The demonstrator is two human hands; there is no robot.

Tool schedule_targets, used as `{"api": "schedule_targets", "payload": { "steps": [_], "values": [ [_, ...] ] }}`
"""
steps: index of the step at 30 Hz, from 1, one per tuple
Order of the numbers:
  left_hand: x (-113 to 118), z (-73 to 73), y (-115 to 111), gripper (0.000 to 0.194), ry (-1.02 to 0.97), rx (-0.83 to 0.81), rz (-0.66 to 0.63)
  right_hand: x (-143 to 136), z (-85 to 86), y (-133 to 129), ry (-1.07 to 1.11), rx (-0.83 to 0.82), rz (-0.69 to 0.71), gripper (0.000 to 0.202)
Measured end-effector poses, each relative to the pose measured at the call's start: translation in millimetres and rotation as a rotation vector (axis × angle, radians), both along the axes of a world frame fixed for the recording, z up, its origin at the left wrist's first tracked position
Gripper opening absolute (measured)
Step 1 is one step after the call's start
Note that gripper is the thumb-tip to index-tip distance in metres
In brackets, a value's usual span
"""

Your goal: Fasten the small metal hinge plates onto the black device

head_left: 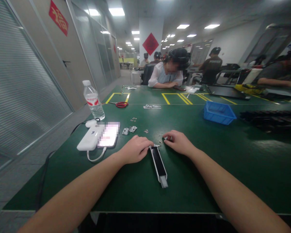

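Observation:
A long narrow device with a white frame and black face [159, 161] lies on the green table in front of me, a grey tab at its near end. My left hand [136, 149] rests at its far end, fingers together on a small metal part [156, 146]. Right of that end, my right hand [176, 141] is curled with thumb and forefinger near each other; what they hold, if anything, is too small to name. A small ring [160, 141] lies beside the right fingertips. Beyond my left hand are more small rings [146, 131] and metal plates [129, 130].
Left are a water bottle [94, 101], a white power bank [88, 138] and a cabled phone [109, 135]. Red-handled scissors [121, 104] and a blue bin [219, 112] lie farther back. A person [168, 69] sits across the green table [126, 197]; black items [269, 120] are at right.

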State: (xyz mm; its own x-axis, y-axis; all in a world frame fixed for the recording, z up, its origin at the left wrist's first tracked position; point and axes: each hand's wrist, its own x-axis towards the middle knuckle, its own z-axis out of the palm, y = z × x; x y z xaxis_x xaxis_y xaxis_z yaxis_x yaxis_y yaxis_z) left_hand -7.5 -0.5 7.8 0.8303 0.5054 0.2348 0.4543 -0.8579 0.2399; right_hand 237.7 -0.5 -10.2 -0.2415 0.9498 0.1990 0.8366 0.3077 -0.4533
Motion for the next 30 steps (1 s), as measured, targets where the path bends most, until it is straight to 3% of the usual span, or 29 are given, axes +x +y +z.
{"api": "schedule_targets", "payload": {
  "steps": [30],
  "values": [
    [-0.6,-1.8,4.1,0.026,-0.033,-0.076,0.044,0.1,-4.3,2.1,0.048,0.042,-0.049,0.018]
  ]
}}
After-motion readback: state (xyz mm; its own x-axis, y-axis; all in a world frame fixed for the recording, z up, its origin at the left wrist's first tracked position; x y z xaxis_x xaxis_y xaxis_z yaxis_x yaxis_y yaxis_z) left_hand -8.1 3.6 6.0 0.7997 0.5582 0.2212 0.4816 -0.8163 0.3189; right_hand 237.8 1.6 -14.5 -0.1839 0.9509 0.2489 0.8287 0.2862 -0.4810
